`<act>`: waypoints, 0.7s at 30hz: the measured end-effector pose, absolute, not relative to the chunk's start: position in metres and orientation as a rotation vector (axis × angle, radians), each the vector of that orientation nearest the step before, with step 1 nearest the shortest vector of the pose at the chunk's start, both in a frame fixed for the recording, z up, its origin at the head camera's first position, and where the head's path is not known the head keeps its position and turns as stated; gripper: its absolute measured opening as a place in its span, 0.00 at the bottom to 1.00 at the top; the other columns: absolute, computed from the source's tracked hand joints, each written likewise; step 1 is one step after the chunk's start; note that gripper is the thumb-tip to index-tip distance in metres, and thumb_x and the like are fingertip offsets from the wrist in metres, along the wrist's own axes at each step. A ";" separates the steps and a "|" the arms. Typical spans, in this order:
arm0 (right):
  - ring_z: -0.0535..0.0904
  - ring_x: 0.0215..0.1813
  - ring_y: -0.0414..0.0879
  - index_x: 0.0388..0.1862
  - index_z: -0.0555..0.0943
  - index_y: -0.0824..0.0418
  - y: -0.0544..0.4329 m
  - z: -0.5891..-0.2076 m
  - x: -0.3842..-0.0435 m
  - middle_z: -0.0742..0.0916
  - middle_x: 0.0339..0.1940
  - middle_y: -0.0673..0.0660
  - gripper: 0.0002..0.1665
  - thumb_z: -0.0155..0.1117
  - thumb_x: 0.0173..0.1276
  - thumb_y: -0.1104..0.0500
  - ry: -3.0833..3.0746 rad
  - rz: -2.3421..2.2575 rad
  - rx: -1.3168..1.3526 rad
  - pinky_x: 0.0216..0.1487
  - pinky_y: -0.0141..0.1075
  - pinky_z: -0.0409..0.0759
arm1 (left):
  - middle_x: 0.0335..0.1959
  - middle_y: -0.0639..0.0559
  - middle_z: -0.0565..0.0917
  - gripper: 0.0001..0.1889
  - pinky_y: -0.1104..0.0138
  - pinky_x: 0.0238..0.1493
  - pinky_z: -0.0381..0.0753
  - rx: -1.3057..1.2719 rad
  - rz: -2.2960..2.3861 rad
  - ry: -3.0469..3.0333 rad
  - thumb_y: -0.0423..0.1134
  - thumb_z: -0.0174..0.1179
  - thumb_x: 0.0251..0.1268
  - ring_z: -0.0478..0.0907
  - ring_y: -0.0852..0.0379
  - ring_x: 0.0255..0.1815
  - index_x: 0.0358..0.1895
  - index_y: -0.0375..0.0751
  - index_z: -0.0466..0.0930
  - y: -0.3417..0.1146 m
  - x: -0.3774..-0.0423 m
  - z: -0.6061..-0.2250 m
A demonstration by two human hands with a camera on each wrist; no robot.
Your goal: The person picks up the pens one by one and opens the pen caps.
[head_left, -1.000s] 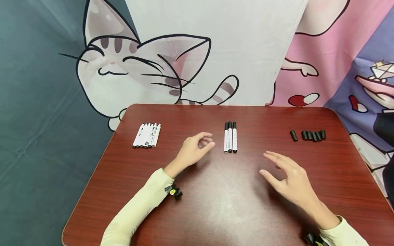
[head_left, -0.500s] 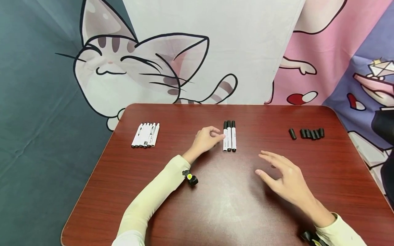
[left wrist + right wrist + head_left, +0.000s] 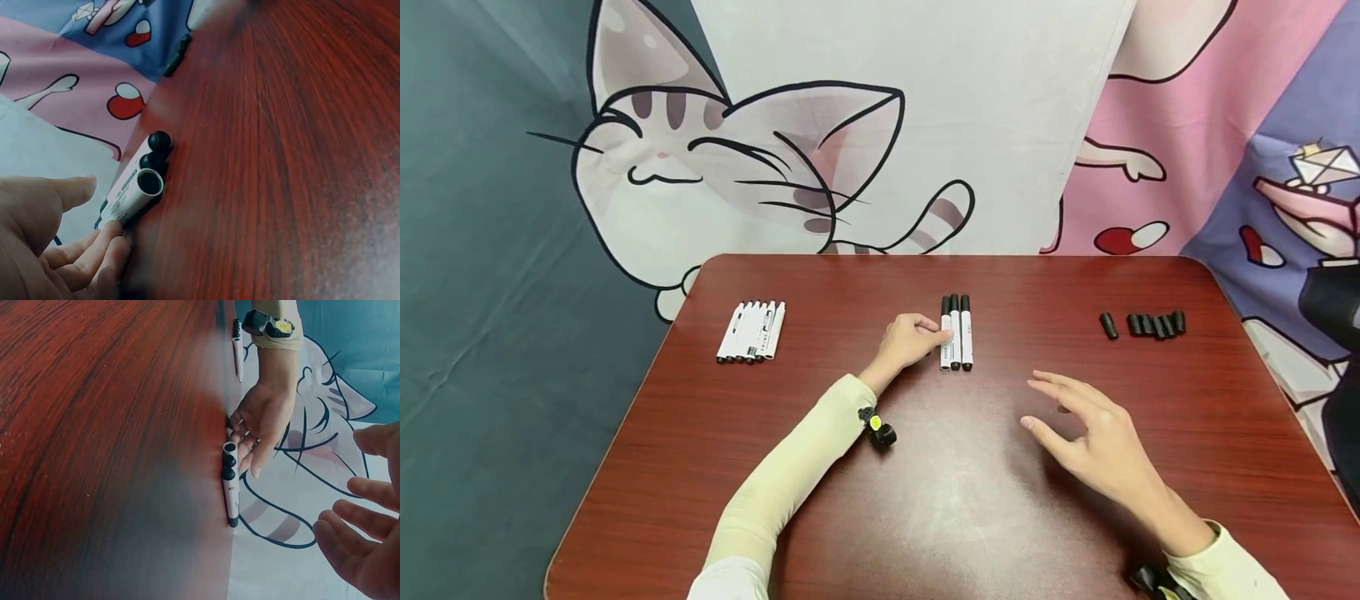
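Three white markers with black caps point(image 3: 966, 342) lie side by side, caps toward the far edge, near the table's middle. At their left my left hand point(image 3: 904, 343) reaches in, its fingertips at the leftmost marker point(image 3: 130, 201). In the left wrist view the thumb is raised apart from that marker, with the fingers against its side. My right hand point(image 3: 1101, 442) hovers over the table to the right, fingers extended and spread, holding nothing. It also shows at the edge of the right wrist view.
Several white markers without caps point(image 3: 752, 332) lie in a row at the far left of the brown table point(image 3: 970, 500). Toward the far right are several loose black caps point(image 3: 1157, 325), plus one cap point(image 3: 1108, 326) set apart. A cartoon-printed cloth point(image 3: 1015, 125) hangs behind.
My left hand has moved right and slightly away from me, from bare table to the leftmost of the three markers. The right hand stays nearly in place.
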State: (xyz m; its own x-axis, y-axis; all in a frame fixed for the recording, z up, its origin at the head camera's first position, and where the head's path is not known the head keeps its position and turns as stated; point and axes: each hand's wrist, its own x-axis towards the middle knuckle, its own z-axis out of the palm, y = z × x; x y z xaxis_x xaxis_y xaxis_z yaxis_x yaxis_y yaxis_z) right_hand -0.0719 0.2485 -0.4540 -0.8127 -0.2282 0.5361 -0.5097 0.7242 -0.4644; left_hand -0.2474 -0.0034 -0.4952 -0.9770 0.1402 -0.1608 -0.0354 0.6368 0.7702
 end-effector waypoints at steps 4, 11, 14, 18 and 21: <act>0.83 0.52 0.40 0.57 0.86 0.54 0.248 -0.454 -0.072 0.87 0.59 0.52 0.32 0.82 0.50 0.59 -2.472 0.854 0.573 0.47 0.18 0.73 | 0.35 0.61 0.91 0.17 0.60 0.45 0.80 0.056 1.175 2.705 0.60 0.73 0.57 0.85 0.60 0.39 0.41 0.53 0.89 -0.001 -0.248 -0.497; 0.82 0.55 0.38 0.57 0.87 0.53 0.249 -0.455 -0.071 0.87 0.59 0.52 0.31 0.83 0.50 0.59 -2.493 0.858 0.560 0.48 0.17 0.73 | 0.36 0.64 0.90 0.20 0.57 0.48 0.80 0.024 1.049 2.743 0.63 0.73 0.54 0.86 0.56 0.45 0.42 0.56 0.88 0.001 -0.249 -0.499; 0.82 0.55 0.38 0.56 0.87 0.53 0.250 -0.455 -0.071 0.87 0.59 0.52 0.31 0.83 0.50 0.59 -2.500 0.853 0.558 0.48 0.17 0.73 | 0.35 0.65 0.90 0.20 0.56 0.49 0.80 0.027 1.029 2.755 0.62 0.75 0.53 0.85 0.56 0.45 0.42 0.56 0.88 0.001 -0.249 -0.500; 0.82 0.54 0.39 0.56 0.87 0.53 0.250 -0.455 -0.072 0.87 0.59 0.52 0.31 0.83 0.50 0.59 -2.503 0.846 0.566 0.48 0.17 0.73 | 0.34 0.65 0.90 0.20 0.57 0.47 0.80 0.036 1.028 2.767 0.62 0.75 0.52 0.85 0.56 0.45 0.42 0.55 0.88 0.000 -0.250 -0.501; 0.82 0.54 0.39 0.57 0.87 0.53 0.251 -0.455 -0.073 0.87 0.59 0.52 0.31 0.83 0.50 0.59 -2.503 0.847 0.574 0.48 0.17 0.73 | 0.33 0.66 0.90 0.19 0.58 0.45 0.80 0.031 1.036 2.774 0.61 0.76 0.51 0.85 0.56 0.43 0.41 0.56 0.88 -0.001 -0.250 -0.500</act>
State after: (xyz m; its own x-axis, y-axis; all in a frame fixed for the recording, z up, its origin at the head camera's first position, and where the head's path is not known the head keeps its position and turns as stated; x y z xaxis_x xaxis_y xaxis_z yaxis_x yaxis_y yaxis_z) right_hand -0.0726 0.2508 -0.4548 -0.8200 -0.2417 0.5188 -0.5072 0.7270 -0.4629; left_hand -0.2500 -0.0012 -0.5001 -0.9835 0.0821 -0.1609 -0.0435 0.7569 0.6520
